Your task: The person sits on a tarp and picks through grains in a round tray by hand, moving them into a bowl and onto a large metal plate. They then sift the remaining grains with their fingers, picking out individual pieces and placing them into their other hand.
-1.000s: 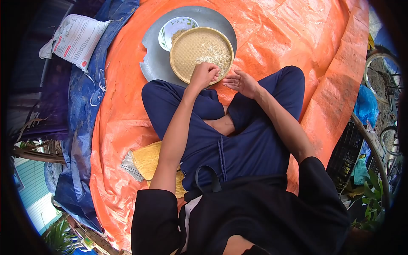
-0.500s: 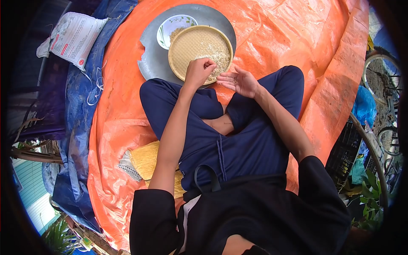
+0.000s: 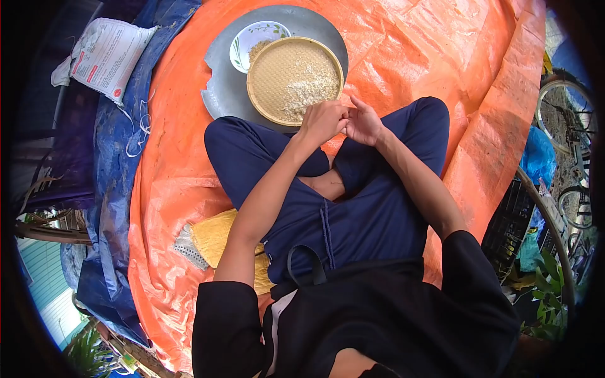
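A round woven tray (image 3: 271, 80) lies tilted on a large grey metal platter, with whitish grains (image 3: 309, 91) spread over its near right half. My left hand (image 3: 322, 123) is just off the tray's near rim, its fingertips pinched together against my right palm. Whatever is between those fingertips is too small to make out. Palm up and thumb stretched out, my right hand (image 3: 364, 125) is beside the tray's lower right edge. Its other fingers are partly hidden behind the left hand.
A white bowl (image 3: 242, 45) with leaf patterns holds brownish grains, partly under the tray, on the grey platter (image 3: 220, 94). An orange tarp (image 3: 391, 57) covers the ground. A white printed sack (image 3: 113, 57) lies on a blue tarp at left. Bicycle wheels (image 3: 554, 110) stand at right.
My left hand has moved from over the tray, right and toward me, to meet my right palm. The right hand has shifted slightly, its fingers now partly covered.
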Available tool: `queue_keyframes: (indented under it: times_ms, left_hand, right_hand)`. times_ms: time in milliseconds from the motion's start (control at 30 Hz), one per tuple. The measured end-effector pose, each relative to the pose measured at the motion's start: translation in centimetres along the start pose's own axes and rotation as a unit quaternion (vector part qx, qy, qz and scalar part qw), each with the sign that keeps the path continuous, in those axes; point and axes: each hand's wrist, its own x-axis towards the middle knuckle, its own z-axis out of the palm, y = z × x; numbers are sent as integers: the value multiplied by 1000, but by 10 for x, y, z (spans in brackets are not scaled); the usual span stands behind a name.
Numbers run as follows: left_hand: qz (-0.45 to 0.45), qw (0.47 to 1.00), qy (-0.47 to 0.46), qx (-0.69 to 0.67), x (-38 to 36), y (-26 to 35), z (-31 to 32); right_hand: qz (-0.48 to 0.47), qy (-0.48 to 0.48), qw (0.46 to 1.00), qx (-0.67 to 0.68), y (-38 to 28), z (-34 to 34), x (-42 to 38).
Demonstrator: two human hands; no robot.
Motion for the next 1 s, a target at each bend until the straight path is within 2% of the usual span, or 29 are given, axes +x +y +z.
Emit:
queue_keyframes:
  times_ms: [33,233,433,600,700,833,933,1000]
  left_hand:
    - [9,1000,6,6,0,-1,3]
    - [33,999,22,24,-1,-1,4]
    - [48,998,26,32,0,-2,-1]
    - [86,989,40,117,3,0,8]
    - [101,989,60,89,5,-1,9]
    - [76,996,37,35,3,-8,5]
    - [51,998,16,15,1,-14,1]
    - [40,999,6,14,2,-18,-5]
  right_hand:
    - [8,-33,999,11,0,-2,0]
    - [-19,75,996,-32,1,4,0]
    - [-11,1,1000,3,1,-9,2]
    - [-20,37,999,-15,0,-6,2]
    - [-34,72,997,-17,0,-4,3]
    - [-39,93,995,-1,-1,3,1]
    - [-23,-4,1000,1,-2,-9,4]
    - [-16,-9,1000,13,-2,-9,4]
